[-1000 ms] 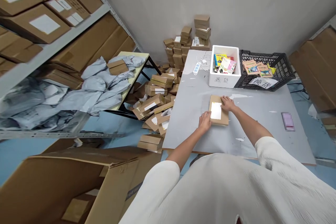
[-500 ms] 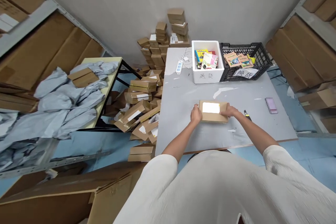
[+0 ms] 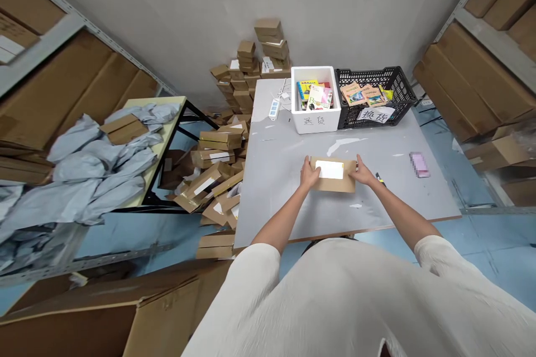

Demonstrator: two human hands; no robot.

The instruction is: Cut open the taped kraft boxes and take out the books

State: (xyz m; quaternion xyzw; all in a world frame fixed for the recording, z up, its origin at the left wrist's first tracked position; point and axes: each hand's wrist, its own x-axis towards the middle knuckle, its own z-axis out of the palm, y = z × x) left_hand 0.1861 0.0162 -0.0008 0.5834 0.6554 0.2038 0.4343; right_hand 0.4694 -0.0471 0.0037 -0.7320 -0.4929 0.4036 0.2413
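Between my two hands is a brown cardboard box (image 3: pixel 334 184) with a white label (image 3: pixel 329 169) on its upper face. My left hand (image 3: pixel 309 174) grips the left end, its thumb on top near the label. At the right end, my right hand (image 3: pixel 362 171) holds the box with the thumb over the edge; the fingers behind are partly hidden. A utility knife (image 3: pixel 381 179) with yellow and black parts lies on the grey table (image 3: pixel 276 195), just right of my right hand.
A white foam box (image 3: pixel 315 121) and a black crate (image 3: pixel 349 117), both with books, stand at the table's back. A phone (image 3: pixel 419 164) lies right; a power strip (image 3: pixel 274 109) lies back left. Cardboard boxes (image 3: pixel 215 157) are heaped left of the table, beside a side table with grey bags (image 3: pixel 79 166).
The view has shifted slightly, so the table sits further left. My left thumb has moved onto the box's top, and my right thumb has slid back toward the right edge.
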